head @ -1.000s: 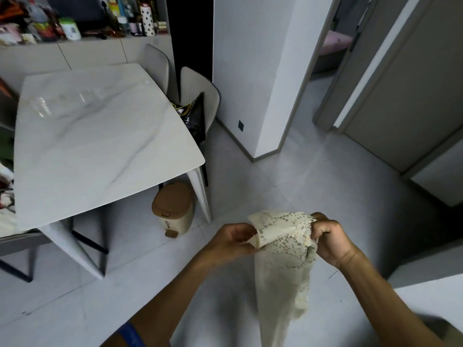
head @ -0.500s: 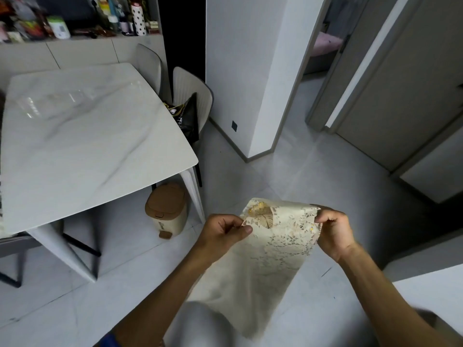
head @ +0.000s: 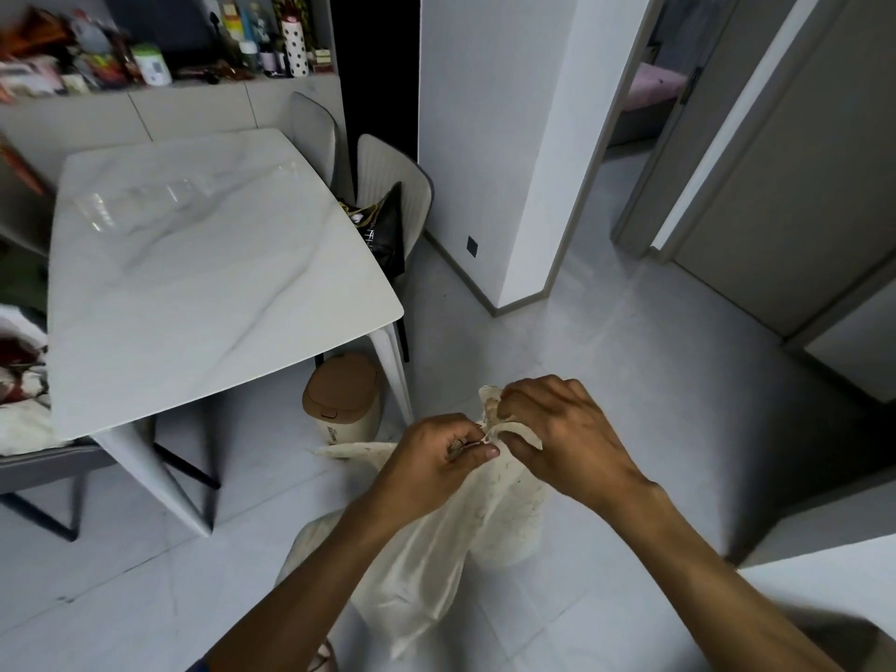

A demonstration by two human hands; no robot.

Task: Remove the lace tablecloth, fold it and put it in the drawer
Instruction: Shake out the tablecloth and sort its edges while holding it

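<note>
The cream lace tablecloth point(head: 451, 535) hangs in loose folds in front of me, above the grey tiled floor. My left hand point(head: 431, 458) pinches its top edge between thumb and fingers. My right hand point(head: 562, 429) grips the same top edge right beside it, fingers curled over the bunched lace. Both hands nearly touch. The cloth's lower part drapes down between my forearms. No drawer is in view.
A white marble table point(head: 203, 283) stands bare at the left, with chairs point(head: 392, 186) behind it and a small brown-lidded bin point(head: 342, 400) under its corner. A cluttered shelf point(head: 160, 60) runs along the back. Open doorways point(head: 649, 99) lie at the right.
My hands, spread apart with the cloth stretched between them half a second ago, have come together, bringing the top corners of the cloth side by side. The cloth now hangs bunched.
</note>
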